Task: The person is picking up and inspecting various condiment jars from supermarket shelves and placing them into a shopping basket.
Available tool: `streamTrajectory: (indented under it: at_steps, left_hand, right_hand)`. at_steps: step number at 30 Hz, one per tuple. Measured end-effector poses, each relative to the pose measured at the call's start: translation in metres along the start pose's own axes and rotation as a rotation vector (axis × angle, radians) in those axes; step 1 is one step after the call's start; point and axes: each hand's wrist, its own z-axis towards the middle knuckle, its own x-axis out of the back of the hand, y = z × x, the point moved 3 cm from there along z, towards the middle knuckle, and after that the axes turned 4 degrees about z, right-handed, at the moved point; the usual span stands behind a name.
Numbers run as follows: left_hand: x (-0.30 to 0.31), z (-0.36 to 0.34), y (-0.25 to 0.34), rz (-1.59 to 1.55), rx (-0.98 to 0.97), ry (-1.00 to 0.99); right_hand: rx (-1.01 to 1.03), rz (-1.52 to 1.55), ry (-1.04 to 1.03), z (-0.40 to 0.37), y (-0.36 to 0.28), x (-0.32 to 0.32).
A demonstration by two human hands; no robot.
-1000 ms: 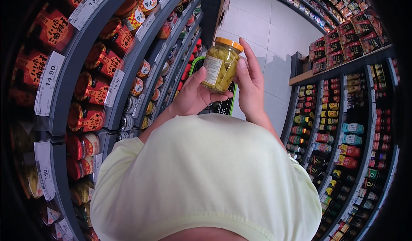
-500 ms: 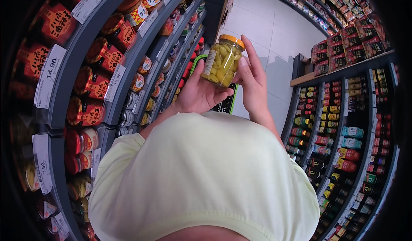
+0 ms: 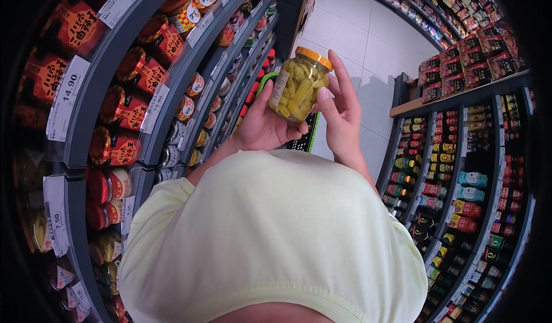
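Note:
A glass jar of yellow-green pickled peppers with an orange-yellow lid is held up in front of my chest, tilted to the right. My left hand cups it from the lower left, thumb along its side and fingers curled below the base. On the other side, my right hand grips the jar with the thumb on the glass and the fingers reaching up behind it near the lid. A pale label with small print shows on the jar's left side.
Shelves with red-labelled jars and price tags rise close on my left. Bottles and pouches fill the right shelves, below stacked dark packets. A black basket with green edging is partly hidden behind my hands. Tiled floor lies ahead.
The jar has turned slightly in my hands and shifted a little to the right, its label now showing more narrowly. The right hand has moved slightly right with it.

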Motion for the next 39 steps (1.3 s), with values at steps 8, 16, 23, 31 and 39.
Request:
streamTrajectory:
  at_steps: [8, 16, 23, 31, 39]
  left_hand:
    - [-0.025, -0.004, 0.027, 0.887, -0.144, 0.451]
    - [-0.037, -0.006, 0.032, 1.285, -0.317, 0.393]
    - [-0.043, -0.008, 0.03, 1.128, -0.317, 0.363]
    - [-0.038, -0.011, 0.029, 0.992, -0.358, 0.345]
    - [-0.041, -0.015, 0.025, 0.756, -0.316, 0.273]
  right_hand:
    - [-0.003, 0.112, 0.087, 0.001, 0.007, 0.008]
    - [-0.019, 0.059, 0.089, 0.001, 0.008, 0.005]
    - [-0.042, -0.015, 0.086, -0.001, 0.0, 0.004]
    - [-0.075, -0.023, 0.043, -0.002, -0.001, 0.006]
    - [0.0, -0.007, -0.048, -0.002, 0.003, 0.002]
